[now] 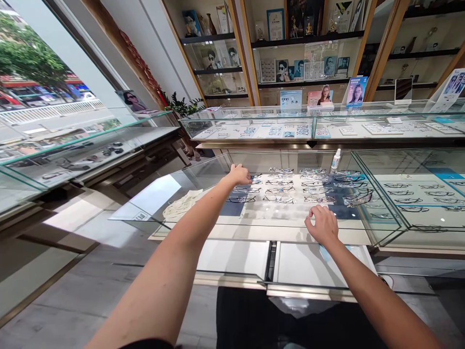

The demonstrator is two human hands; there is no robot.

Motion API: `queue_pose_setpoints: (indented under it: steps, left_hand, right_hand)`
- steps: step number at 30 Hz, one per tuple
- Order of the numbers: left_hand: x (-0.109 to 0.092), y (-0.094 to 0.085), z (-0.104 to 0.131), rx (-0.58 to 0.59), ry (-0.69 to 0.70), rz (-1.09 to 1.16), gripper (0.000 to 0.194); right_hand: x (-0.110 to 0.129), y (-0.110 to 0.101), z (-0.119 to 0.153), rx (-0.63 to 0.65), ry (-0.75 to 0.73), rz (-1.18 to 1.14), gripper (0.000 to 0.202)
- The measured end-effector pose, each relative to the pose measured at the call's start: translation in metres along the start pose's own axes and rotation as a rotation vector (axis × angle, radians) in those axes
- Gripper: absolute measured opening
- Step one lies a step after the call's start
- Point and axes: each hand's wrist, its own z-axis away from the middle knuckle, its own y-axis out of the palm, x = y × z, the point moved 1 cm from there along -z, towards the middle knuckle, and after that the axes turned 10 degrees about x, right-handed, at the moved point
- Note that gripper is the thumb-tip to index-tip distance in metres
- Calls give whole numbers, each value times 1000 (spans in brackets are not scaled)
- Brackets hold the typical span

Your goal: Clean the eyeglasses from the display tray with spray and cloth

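Note:
My left hand (240, 174) reaches to the far left of the rows of eyeglasses, its fingers curled down at the left end of a pair of eyeglasses (255, 179); the fingertips are hidden. Below it in the same column lies a dark-framed pair (241, 198). Several more pairs stand in columns to the right on the glass counter (269, 232). My right hand (322, 224) rests near the counter's front side, fingers loosely bent and thumb apart, with nothing visible in it. Just beyond it is another pair of eyeglasses (319, 199).
A crumpled cream cloth (181, 204) lies at the counter's left. Behind the eyeglasses stands a white spray bottle (336, 159). Two white drawers (232, 257) are pulled out beneath the front edge. Glass display cases (250, 128) stand behind, left and right.

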Motion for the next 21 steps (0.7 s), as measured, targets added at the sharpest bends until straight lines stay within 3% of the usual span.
queue_pose_setpoints:
  steps: [14,18,21]
  left_hand:
    - [-9,7,4,-69,23,38,55]
    - [-16,5,16,-164,0,95,45]
    - [-21,-1,34,-309,-55,156,31]
  right_hand:
    - [1,2,-2,-7,13,-9,8]
    - [1,3,-2,-16,11,-22,9]
    - [0,3,-3,-20,2,-41,8]
